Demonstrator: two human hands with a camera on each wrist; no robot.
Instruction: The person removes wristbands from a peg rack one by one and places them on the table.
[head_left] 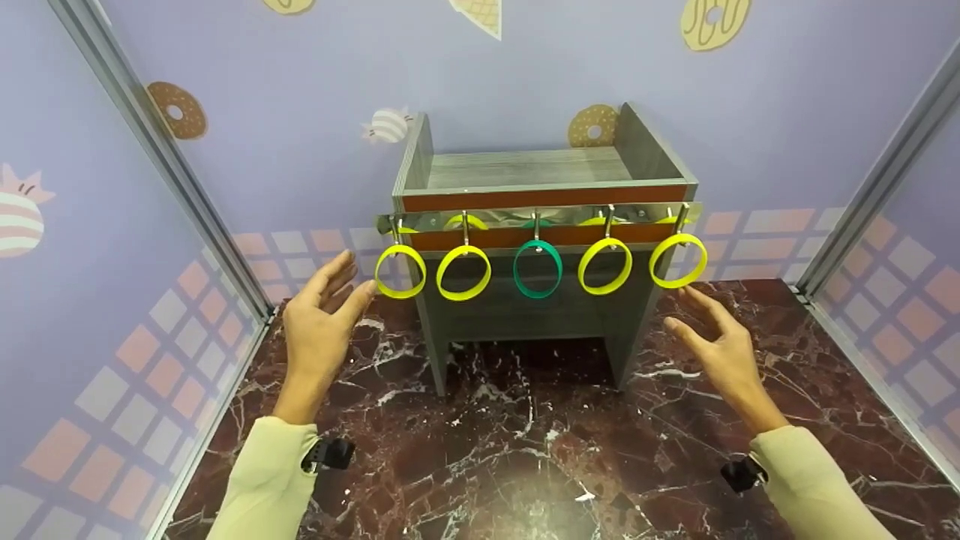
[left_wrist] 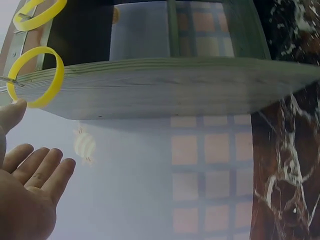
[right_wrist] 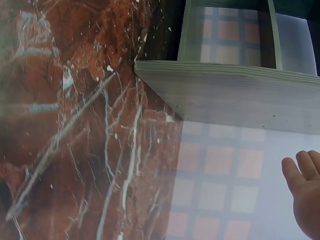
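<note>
Several wristband-like rings hang in a row from metal hooks in the head view. The leftmost ring [head_left: 400, 295] is yellow, the middle ring [head_left: 538, 295] is green, and the rightmost ring [head_left: 673, 286] is yellow. My left hand [head_left: 319, 330] is beside the leftmost ring, fingers spread and nothing in them. In the left wrist view its thumb tip is right at the lower edge of the yellow ring [left_wrist: 59, 80]. Below the rightmost ring is my right hand [head_left: 724, 352], fingers extended and holding nothing; only part of it shows in the right wrist view.
A shiny metal strip [head_left: 570, 215] carries the hooks across the front of a grey wooden stand [head_left: 525, 315]. The stand rests on a dark red marbled surface [head_left: 495, 450]. Lilac patterned panels [head_left: 300, 150] enclose the back and both sides.
</note>
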